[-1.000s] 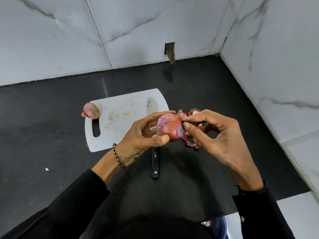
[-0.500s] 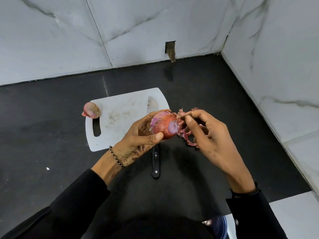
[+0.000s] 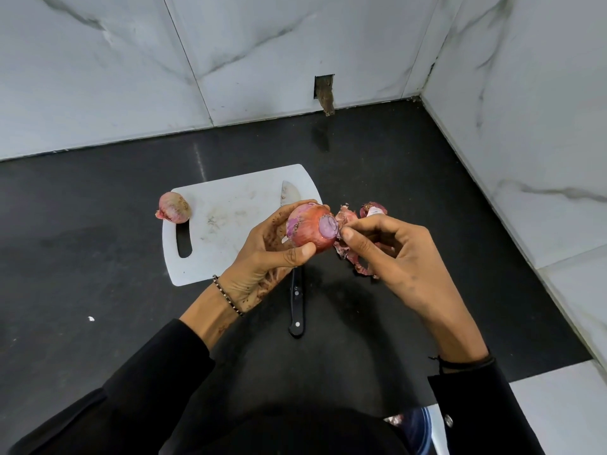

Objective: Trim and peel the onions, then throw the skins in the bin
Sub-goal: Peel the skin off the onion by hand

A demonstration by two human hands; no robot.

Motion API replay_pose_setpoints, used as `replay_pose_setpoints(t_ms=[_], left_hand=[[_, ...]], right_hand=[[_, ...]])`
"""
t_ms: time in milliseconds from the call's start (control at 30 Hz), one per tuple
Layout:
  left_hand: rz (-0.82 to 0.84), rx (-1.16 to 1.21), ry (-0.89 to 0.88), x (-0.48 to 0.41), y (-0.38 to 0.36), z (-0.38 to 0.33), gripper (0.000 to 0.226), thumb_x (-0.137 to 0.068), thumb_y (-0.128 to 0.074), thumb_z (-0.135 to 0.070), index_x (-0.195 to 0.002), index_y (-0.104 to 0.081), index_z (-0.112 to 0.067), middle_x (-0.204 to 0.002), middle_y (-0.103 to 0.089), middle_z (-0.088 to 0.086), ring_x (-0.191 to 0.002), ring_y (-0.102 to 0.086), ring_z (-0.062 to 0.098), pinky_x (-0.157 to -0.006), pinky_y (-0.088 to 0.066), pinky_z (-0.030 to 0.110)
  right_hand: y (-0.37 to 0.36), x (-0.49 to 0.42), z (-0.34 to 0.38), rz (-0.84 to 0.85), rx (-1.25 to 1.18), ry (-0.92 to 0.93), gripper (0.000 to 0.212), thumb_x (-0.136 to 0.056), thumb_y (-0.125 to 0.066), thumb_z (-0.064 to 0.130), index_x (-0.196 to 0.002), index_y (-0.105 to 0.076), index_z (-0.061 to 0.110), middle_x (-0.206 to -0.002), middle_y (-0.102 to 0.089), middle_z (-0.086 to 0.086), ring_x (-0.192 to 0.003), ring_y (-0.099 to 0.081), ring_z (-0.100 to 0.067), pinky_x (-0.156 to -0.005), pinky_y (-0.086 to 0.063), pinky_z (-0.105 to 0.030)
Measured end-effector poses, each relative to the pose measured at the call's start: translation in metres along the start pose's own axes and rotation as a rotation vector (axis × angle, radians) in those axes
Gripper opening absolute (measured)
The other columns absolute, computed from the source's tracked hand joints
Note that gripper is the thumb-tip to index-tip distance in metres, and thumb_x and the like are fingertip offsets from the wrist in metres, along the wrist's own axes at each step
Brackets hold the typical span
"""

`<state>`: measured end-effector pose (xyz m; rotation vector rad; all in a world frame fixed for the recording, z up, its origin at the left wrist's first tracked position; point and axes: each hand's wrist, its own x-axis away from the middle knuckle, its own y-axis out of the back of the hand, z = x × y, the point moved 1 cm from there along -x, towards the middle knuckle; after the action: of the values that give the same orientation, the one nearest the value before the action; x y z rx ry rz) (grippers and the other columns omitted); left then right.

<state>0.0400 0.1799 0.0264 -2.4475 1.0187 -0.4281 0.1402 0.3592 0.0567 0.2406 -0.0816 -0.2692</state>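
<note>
1. Onion (image 3: 305,233) has been turned since a second ago. Its purple cut face now points more toward the camera, and it sits slightly further left and higher in view. Right hand (image 3: 402,257) had its fingers spread then; they are curled in now.
2. Left hand (image 3: 259,261) grips the onion, thumb across the near side, fingers wrapped round the far side. It is held in the air, over the right edge of the cutting board (image 3: 226,224).
3. Right thumb and forefinger pinch the onion's skin at the rim of the cut face, other fingers loosely curled. Both hands meet at the onion.
4. Most of the onion wears reddish-brown outer skin, with a purple patch on its left.
5. Loose skins (image 3: 363,269) lie on the black countertop (image 3: 98,257), beyond and under the right hand and partly hidden by it.
6. Knife (image 3: 296,310): blade on the board, black handle out over the near edge onto the counter, middle hidden by the left hand.
7. Second onion (image 3: 174,207), unpeeled, rests at the board's far left corner, by the handle slot.
8. Beaded bracelet (image 3: 226,295) on the left wrist. Marble-look walls (image 3: 98,77) behind and to the right.
</note>
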Motion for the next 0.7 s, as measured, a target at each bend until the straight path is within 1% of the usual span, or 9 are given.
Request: replay_pose_setpoints(t_ms=[67,100,167,233,333,400,433,533,700], left_hand=[[0.0,0.017,-0.001,0.001,0.0,0.0,0.076,-0.064,-0.089,-0.017,-0.131,-0.054,-0.005,-0.135,-0.058,0.017,-0.128,-0.052,0.036,-0.097,-0.05,0.035],[-0.002,0.019,0.0,0.001,0.0,0.0,0.077,-0.063,-0.09,-0.017,-0.131,-0.053,-0.005,-0.134,-0.058,0.017,-0.128,-0.053,0.035,-0.096,-0.051,0.034],[0.001,0.01,-0.001,0.001,0.0,0.0,0.078,-0.063,-0.09,-0.017,-0.131,-0.053,-0.005,-0.134,-0.058,0.016,-0.127,-0.053,0.034,-0.095,-0.051,0.033],[0.001,-0.011,-0.002,0.001,0.002,0.0,0.077,-0.063,-0.09,-0.017,-0.13,-0.054,-0.007,-0.134,-0.058,0.015,-0.127,-0.054,0.032,-0.095,-0.051,0.033],[-0.011,-0.062,0.001,0.0,0.004,0.001,0.077,-0.061,-0.091,-0.019,-0.129,-0.056,-0.01,-0.135,-0.058,0.013,-0.127,-0.054,0.031,-0.1,-0.05,0.039],[-0.015,-0.094,0.002,0.0,0.004,0.001,0.078,-0.061,-0.091,-0.021,-0.13,-0.056,-0.011,-0.136,-0.057,0.014,-0.127,-0.053,0.032,-0.103,-0.047,0.044],[-0.013,-0.101,0.002,0.0,0.004,0.001,0.079,-0.061,-0.091,-0.021,-0.13,-0.055,-0.01,-0.136,-0.056,0.014,-0.128,-0.053,0.032,-0.103,-0.047,0.045],[-0.007,-0.113,0.0,-0.001,0.004,0.0,0.08,-0.062,-0.09,-0.019,-0.132,-0.053,-0.007,-0.137,-0.056,0.015,-0.128,-0.053,0.032,-0.101,-0.048,0.04],[-0.039,-0.125,0.024,-0.001,0.004,0.002,0.084,-0.059,-0.092,-0.024,-0.131,-0.053,-0.009,-0.136,-0.056,0.016,-0.127,-0.053,0.032,-0.099,-0.049,0.04]], right_hand=[[-0.001,0.0,0.0,0.008,-0.068,-0.029,0.011,-0.093,-0.072,0.027,-0.099,-0.078,0.02,-0.092,-0.076,0.001,-0.082,-0.071,-0.012,-0.068,-0.055,-0.026],[-0.002,0.0,0.001,0.011,-0.091,-0.045,0.011,-0.093,-0.072,0.026,-0.099,-0.078,0.019,-0.09,-0.076,0.001,-0.079,-0.07,-0.012,-0.065,-0.055,-0.027],[-0.003,0.0,0.001,0.017,-0.14,-0.081,0.012,-0.094,-0.071,0.022,-0.1,-0.077,0.014,-0.082,-0.075,0.002,-0.07,-0.067,-0.007,-0.058,-0.052,-0.023],[-0.003,-0.001,0.001,0.01,-0.185,-0.109,0.013,-0.095,-0.069,0.02,-0.098,-0.077,0.01,-0.076,-0.074,0.001,-0.066,-0.065,-0.005,-0.055,-0.05,-0.021],[-0.004,-0.002,0.002,-0.001,-0.212,-0.139,0.021,-0.095,-0.068,0.027,-0.093,-0.077,0.008,-0.076,-0.074,-0.005,-0.067,-0.064,-0.01,-0.055,-0.049,-0.022],[-0.004,-0.004,0.001,0.003,-0.207,-0.138,0.021,-0.095,-0.069,0.026,-0.092,-0.077,0.007,-0.076,-0.073,-0.005,-0.067,-0.064,-0.011,-0.055,-0.049,-0.023],[-0.004,-0.005,0.001,0.005,-0.206,-0.135,0.019,-0.095,-0.069,0.024,-0.093,-0.077,0.006,-0.075,-0.073,-0.005,-0.067,-0.064,-0.011,-0.055,-0.049,-0.022],[-0.003,-0.008,0.0,-0.005,-0.23,-0.14,0.016,-0.094,-0.07,0.017,-0.092,-0.076,0.003,-0.074,-0.073,-0.005,-0.064,-0.064,-0.009,-0.052,-0.048,-0.02],[-0.007,-0.011,-0.003,-0.006,-0.225,-0.191,0.016,-0.097,-0.066,0.014,-0.088,-0.074,0.004,-0.072,-0.071,-0.007,-0.06,-0.061,-0.009,-0.052,-0.048,-0.019]])
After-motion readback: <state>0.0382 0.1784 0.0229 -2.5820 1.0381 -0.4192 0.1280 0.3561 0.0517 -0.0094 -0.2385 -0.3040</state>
